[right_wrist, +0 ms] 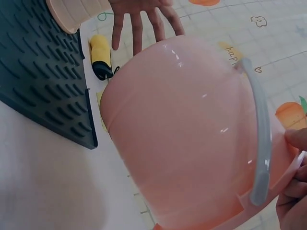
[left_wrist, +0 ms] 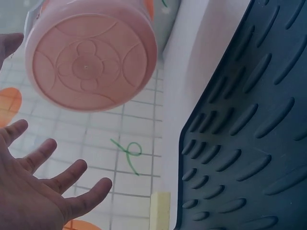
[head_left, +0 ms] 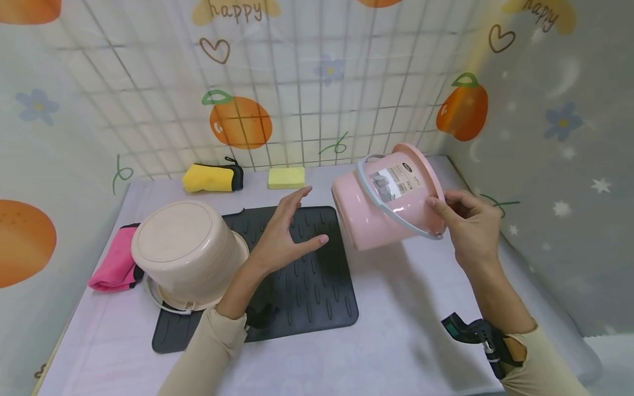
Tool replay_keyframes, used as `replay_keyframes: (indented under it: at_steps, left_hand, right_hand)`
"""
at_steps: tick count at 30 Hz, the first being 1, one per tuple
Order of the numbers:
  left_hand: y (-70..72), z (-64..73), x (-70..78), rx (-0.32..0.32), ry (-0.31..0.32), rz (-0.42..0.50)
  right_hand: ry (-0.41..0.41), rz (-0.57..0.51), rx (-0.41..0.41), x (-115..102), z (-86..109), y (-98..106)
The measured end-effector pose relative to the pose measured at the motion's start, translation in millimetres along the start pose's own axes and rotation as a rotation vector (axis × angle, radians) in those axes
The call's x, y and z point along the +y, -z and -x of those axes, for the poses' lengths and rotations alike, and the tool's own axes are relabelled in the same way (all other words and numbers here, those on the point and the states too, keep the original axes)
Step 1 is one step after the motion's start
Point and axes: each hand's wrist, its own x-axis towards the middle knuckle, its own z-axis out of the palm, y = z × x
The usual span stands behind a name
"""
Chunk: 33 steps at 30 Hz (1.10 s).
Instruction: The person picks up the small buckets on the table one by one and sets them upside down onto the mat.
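Observation:
A pink bucket (head_left: 366, 214) with a grey handle (head_left: 376, 201) and a paper label is tilted on its side in the air, its base toward the left. My right hand (head_left: 470, 225) pinches its rim between thumb and fingers; the rim also shows by the right hand (right_wrist: 292, 191) in the right wrist view. My left hand (head_left: 282, 236) hovers over the dark drying mat (head_left: 317, 291), fingers spread, apart from the bucket's base (left_wrist: 88, 67). On the mat's left part a beige bucket (head_left: 183, 253) stands upside down, its handle lying at the rim.
A folded pink cloth (head_left: 116, 261) lies left of the beige bucket. Along the back are a rolled yellow cloth (head_left: 210, 177) with black trim and a yellow-green sponge (head_left: 286, 178). Behind them rises a wire grid (head_left: 302, 126) covered with a printed sheet.

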Motion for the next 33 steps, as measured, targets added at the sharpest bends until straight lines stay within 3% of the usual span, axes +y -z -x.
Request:
replay_keyframes:
  at_steps: [10, 15, 26, 33]
  left_hand:
    - [-6.3, -10.6, 0.1, -0.007, -0.035, 0.023]
    - [-7.2, -14.8, 1.5, -0.002, -0.065, 0.047]
    - [-13.9, -18.7, -0.4, -0.039, -0.053, 0.059]
    - [-19.2, -21.1, -1.9, -0.061, -0.078, 0.073]
  right_hand:
    - [-0.010, -0.366, 0.036, 9.0, 2.7, -12.4]
    - [-0.019, -0.395, 0.031, 12.4, 3.0, -18.6]
    - [-0.087, -0.424, -0.006, 19.6, 6.0, -24.2]
    - [-0.123, -0.566, -0.039, 24.4, 7.8, -31.7]
